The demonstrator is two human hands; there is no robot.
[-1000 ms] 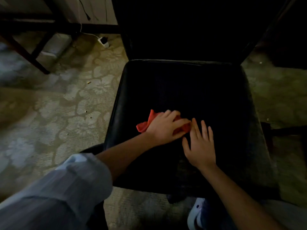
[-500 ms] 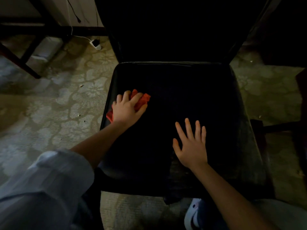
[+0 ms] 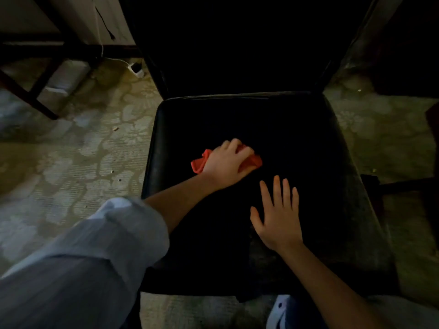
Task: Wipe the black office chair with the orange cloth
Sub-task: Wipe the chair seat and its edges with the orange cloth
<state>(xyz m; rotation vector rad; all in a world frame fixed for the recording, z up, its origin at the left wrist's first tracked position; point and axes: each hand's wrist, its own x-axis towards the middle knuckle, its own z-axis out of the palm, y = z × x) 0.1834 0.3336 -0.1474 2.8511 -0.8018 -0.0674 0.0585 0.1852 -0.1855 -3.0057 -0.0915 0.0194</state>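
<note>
So the left hand [image 3: 225, 165] is bunched round the orange cloth [image 3: 198, 162] mid-seat on the black office chair [image 3: 297, 138], right hand [image 3: 279, 219] flat with fingers spread nearer the front edge, and the cloth looks soft and light, so I'd grip the wad.

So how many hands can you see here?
2. The left hand grips the orange cloth near the middle of the black chair seat; the right hand lies flat on the seat, nearer the front edge.
</note>
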